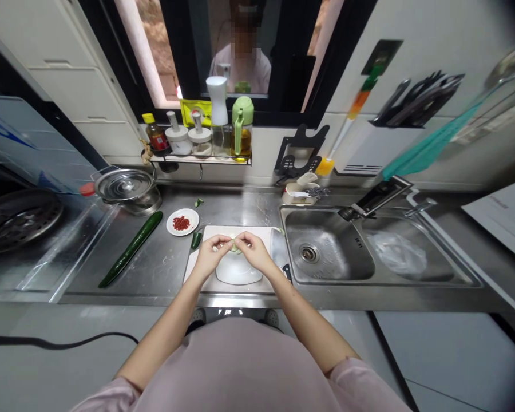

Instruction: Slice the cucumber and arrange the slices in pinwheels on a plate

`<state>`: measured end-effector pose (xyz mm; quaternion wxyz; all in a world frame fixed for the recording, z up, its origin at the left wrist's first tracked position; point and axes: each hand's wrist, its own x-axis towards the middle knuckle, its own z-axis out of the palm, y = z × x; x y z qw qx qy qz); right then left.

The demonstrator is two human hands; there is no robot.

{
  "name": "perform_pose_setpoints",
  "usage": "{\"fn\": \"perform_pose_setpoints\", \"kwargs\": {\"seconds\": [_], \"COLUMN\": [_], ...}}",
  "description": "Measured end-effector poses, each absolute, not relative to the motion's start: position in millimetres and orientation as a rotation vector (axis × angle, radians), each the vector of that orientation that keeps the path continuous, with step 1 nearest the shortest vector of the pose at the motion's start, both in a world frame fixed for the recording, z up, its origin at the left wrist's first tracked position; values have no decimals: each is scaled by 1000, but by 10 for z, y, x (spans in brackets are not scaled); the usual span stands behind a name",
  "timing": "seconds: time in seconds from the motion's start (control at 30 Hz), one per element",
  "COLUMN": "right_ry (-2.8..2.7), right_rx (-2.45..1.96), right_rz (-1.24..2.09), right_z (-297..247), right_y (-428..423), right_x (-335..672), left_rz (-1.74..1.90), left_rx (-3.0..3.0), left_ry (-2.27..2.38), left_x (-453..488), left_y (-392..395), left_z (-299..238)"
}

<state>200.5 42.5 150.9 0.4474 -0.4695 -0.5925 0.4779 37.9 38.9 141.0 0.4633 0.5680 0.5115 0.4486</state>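
My left hand [213, 252] and my right hand [254, 250] meet above a white plate [238, 276] that rests on a pale cutting board [206, 284]. Between their pinched fingertips is a thin, pale green cucumber slice [234, 245], partly hidden by the fingers. A short cut piece of cucumber [196, 240] lies at the board's left edge. Farther left is a long, dark green cucumber [131, 250], lying diagonally on the steel counter. A small white plate [170, 224] holds chopped red bits. Green scraps [198, 202] lie behind it.
A double steel sink [330, 274] is to the right, with a clear plastic bag [399, 254] in its far basin. A lidded steel pot [129, 194] and a wok [21, 220] stand left. Bottles and jars fill a wall rack [201, 159]. A knife holder [377, 149] hangs at right.
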Motion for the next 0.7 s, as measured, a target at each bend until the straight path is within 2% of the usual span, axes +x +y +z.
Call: {"fn": "perform_pose_setpoints", "kwargs": {"seconds": [0.23, 0.47, 0.7], "right_ry": [-1405, -1062, -828], "right_rx": [-1222, -1258, -1230], "right_rz": [1271, 1634, 1892], "right_z": [1564, 1607, 1611], "right_y": [440, 409, 368], "right_x": [1977, 1953, 1959], "left_rz": [1045, 1045, 1072], "left_rx": [1778, 2065, 2077], "left_ry": [1473, 1495, 1559], "left_x": [365, 377, 376], "left_y": [335, 263, 214], "left_z": [1548, 1614, 1512]}}
